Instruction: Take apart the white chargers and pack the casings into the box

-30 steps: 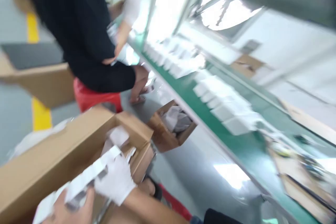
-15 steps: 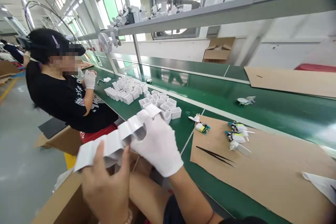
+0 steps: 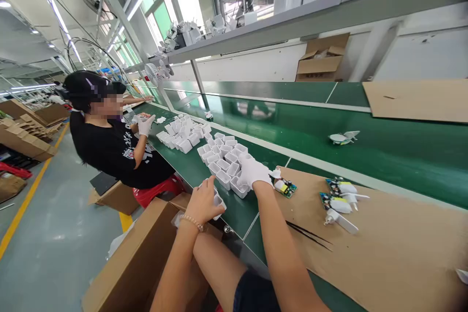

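Note:
My left hand (image 3: pixel 202 203), bare with a beaded bracelet, is at the front edge of the green bench. Its thumb and fingers are curled round a white plastic case (image 3: pixel 218 201), partly hidden by the hand. To its right, my white-gloved right hand (image 3: pixel 254 173) reaches the near right corner of a group of open-topped white cases (image 3: pixel 222 165). Its fingers close over the edge of one corner case (image 3: pixel 238 188); the fingertips are partly hidden. Most cases in this group stand with their openings up, packed side by side.
A second heap of white cases (image 3: pixel 183 131) lies farther left, by a co-worker (image 3: pixel 109 131). On the right, a cardboard sheet (image 3: pixel 395 243) bears black tweezers (image 3: pixel 309 235) and several circuit boards (image 3: pixel 340 195). An open carton (image 3: pixel 135 258) stands below my left arm.
Both hands have come down from holding a row of white cases in the air to the bench. More cases now stand in the near group. The view has shifted.

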`<state>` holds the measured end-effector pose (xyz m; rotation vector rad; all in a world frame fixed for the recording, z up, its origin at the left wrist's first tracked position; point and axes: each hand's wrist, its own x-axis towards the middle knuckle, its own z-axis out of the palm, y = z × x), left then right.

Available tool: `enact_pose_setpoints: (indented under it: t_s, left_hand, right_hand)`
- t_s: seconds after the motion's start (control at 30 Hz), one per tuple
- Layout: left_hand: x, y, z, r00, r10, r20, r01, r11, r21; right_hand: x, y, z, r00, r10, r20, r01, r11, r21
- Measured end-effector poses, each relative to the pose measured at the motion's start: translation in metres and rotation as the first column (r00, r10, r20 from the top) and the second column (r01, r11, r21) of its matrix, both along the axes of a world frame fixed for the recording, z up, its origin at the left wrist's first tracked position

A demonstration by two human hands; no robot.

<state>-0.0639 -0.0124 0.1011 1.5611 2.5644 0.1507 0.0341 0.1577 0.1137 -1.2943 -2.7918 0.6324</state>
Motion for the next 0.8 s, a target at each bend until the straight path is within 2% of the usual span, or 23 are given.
enact_pose_setpoints:
  t_s: [0.1,0.2,0.33,0.43,0.5,0.63,0.73,0.8]
  left_hand:
    - [-0.031,-0.001,0.001,1.0,0.031,-0.004,-0.031,0.999,0.012]
    - [-0.058,0.001,-0.004,0.998,0.059,0.027,-0.06,0.997,0.049]
    - [-0.082,0.012,-0.02,0.994,0.055,0.092,-0.067,0.988,0.136]
    - [-0.089,0.023,-0.032,0.994,0.045,0.104,-0.065,0.978,0.2]
    - [-0.091,0.031,-0.038,0.995,0.032,0.096,-0.052,0.973,0.224]
    - [-0.093,0.043,-0.046,0.997,0.017,0.077,-0.036,0.966,0.255]
    - [-0.095,0.049,-0.05,0.998,0.011,0.067,-0.031,0.949,0.313]
    - [-0.096,0.051,-0.053,0.998,0.004,0.06,-0.026,0.928,0.371]
  right_hand:
    - [0.004,0.02,-0.002,0.999,0.004,0.039,-0.004,1.0,0.016]
    - [0.012,0.042,0.001,0.998,0.039,0.053,-0.041,0.998,0.042]
    - [0.018,0.08,0.022,0.993,0.113,0.031,-0.116,0.988,0.098]
    - [0.01,0.115,0.04,0.992,0.121,0.041,-0.126,0.979,0.158]
    - [0.0,0.135,0.044,0.991,0.115,0.061,-0.125,0.975,0.182]
    - [-0.019,0.157,0.028,0.968,0.22,0.119,-0.236,0.961,0.147]
    - [-0.028,0.158,0.01,0.923,0.368,0.114,-0.378,0.922,0.085]
    - [-0.032,0.157,0.005,0.888,0.453,0.078,-0.458,0.888,0.046]
